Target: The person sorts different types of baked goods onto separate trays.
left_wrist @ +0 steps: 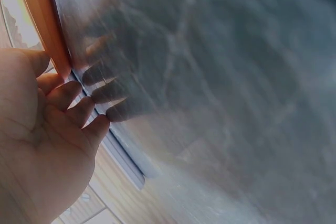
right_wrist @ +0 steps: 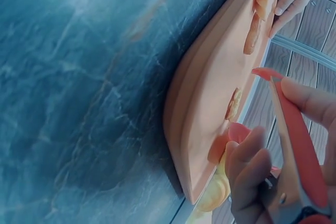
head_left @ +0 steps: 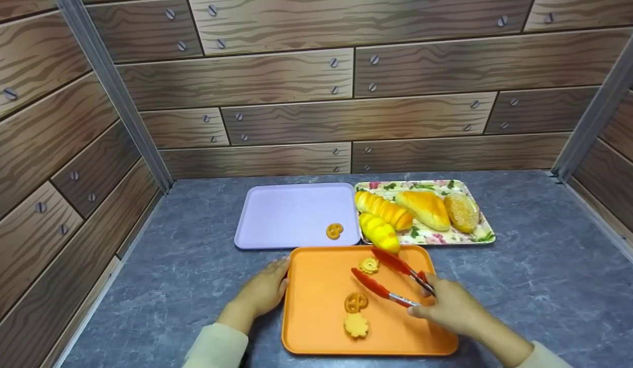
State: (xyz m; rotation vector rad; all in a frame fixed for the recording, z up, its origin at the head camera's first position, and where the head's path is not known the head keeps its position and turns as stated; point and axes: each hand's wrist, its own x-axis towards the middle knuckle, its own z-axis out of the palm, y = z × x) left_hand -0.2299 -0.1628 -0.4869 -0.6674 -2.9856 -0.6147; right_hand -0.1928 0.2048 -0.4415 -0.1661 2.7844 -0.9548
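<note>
My right hand (head_left: 451, 305) grips red-tipped metal tongs (head_left: 377, 289) over the orange tray (head_left: 316, 337). The tongs' tips are spread apart, one on each side of a small round cookie (head_left: 369, 265), with nothing pinched between them. A pretzel (head_left: 356, 303) and a scalloped yellow cookie (head_left: 356, 325) lie nearer the tray's front. In the right wrist view the thumb and fingers hold the tong arms (right_wrist: 299, 145). My left hand (head_left: 262, 287) rests against the tray's left edge. In the left wrist view that hand's (left_wrist: 58, 129) fingers look loosely bent, fingertips on the tabletop.
Behind stands a lilac tray (head_left: 290, 214) with one pretzel (head_left: 334, 231). Right of it, a floral tray (head_left: 449, 238) bears several breads, including a long loaf (head_left: 423, 208) and a seeded roll (head_left: 462, 212). A yellow bread (head_left: 380, 232) overhangs the orange tray's back rim. Wood-patterned walls (head_left: 296, 122) surround the table.
</note>
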